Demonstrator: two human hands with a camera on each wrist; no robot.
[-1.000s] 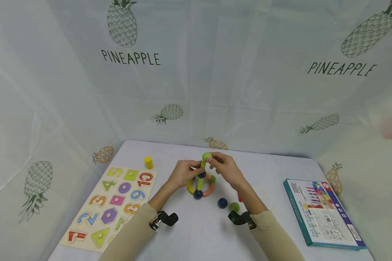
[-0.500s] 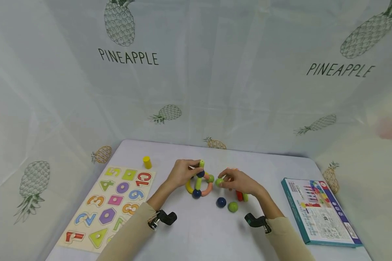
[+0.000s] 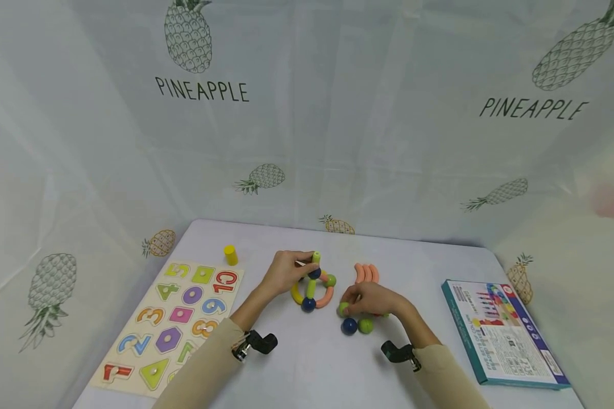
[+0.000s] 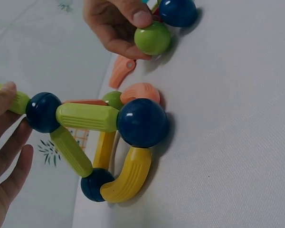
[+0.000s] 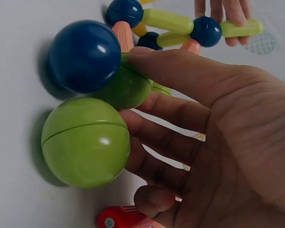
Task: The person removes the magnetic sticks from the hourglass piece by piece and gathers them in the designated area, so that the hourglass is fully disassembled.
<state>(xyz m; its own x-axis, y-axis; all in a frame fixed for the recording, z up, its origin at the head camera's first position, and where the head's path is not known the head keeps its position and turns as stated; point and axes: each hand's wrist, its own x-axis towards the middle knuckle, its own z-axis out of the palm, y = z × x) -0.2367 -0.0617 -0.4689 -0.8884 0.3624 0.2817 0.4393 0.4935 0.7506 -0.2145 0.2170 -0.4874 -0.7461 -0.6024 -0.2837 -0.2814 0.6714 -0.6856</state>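
My left hand (image 3: 283, 272) pinches an upright light-green rod (image 4: 20, 102) at the top of a ball-and-rod construction. Under that rod is a blue ball (image 4: 43, 112), from which green rods slope down to a ring of blue and green balls, yellow curved rods (image 4: 130, 178) and orange ones. Right of the construction, my right hand (image 3: 374, 299) holds a green ball (image 5: 126, 88) between thumb and fingers, low over the table. Right beside it sit a loose blue ball (image 5: 84, 56) and a second green ball (image 5: 85, 142).
Several orange curved rods (image 3: 366, 273) lie behind my right hand, and a red rod (image 5: 121, 217) is partly hidden by it. A number puzzle board (image 3: 184, 298) lies left, a yellow cylinder (image 3: 231, 255) behind it. At right is a flat box (image 3: 506, 335).
My right hand has taken the green ball off the top rod and brought it right and down beside the loose balls. The loose blue ball has shifted slightly nearer. My left hand stays put.
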